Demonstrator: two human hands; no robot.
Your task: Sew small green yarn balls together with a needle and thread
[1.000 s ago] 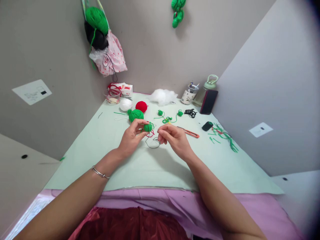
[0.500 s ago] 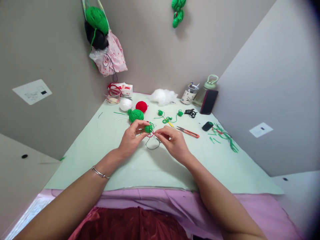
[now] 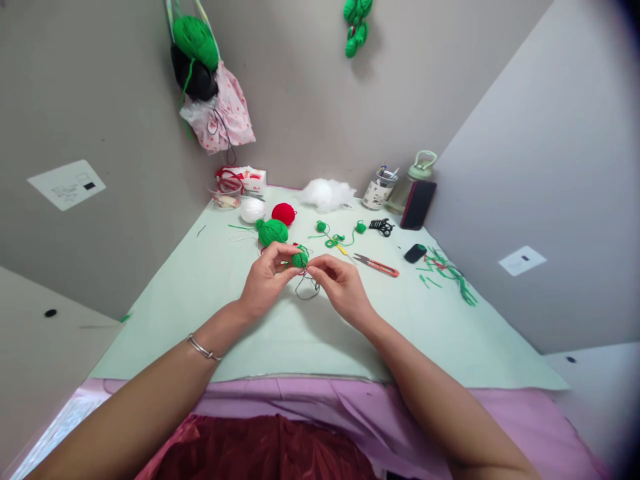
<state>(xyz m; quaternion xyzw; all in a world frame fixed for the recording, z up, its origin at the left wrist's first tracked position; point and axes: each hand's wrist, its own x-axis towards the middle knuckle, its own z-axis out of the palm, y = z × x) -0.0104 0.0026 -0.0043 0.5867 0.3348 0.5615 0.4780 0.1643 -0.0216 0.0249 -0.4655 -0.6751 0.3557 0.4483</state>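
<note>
Head view: nearest lies dark red clothing (image 3: 260, 450), then a purple cloth (image 3: 320, 397) hanging below the edge of the pale green tabletop (image 3: 280, 347); both forearms come in over that edge, the left one wearing a silver bracelet (image 3: 204, 348); a loop of dark thread (image 3: 306, 297) hangs below the fingertips. The left hand (image 3: 263, 280) grips a small green knitted piece (image 3: 300, 257) between thumb and fingers, above the middle of the table; the right hand (image 3: 343, 287) has thumb and forefinger pinched together at the piece's lower right edge — what sits between them is too small to tell. Orange-handled snips (image 3: 383, 268) lie to the right, with a yellow-handled hook (image 3: 342, 249) just beside them; farther right are a dark spool (image 3: 415, 253) and green yarn scraps (image 3: 457, 277); beyond the left hand sit a green yarn ball (image 3: 273, 232), a red ball (image 3: 284, 214) and a white ball (image 3: 253, 210); a black hair clip (image 3: 381, 227) lies near two little green balls (image 3: 361, 227). At the back — white stuffing (image 3: 327, 194), a cup of pens (image 3: 376, 196), a bottle (image 3: 397, 197) and a leaning phone (image 3: 419, 205); a pink dotted bag (image 3: 233, 117) hangs above.
</note>
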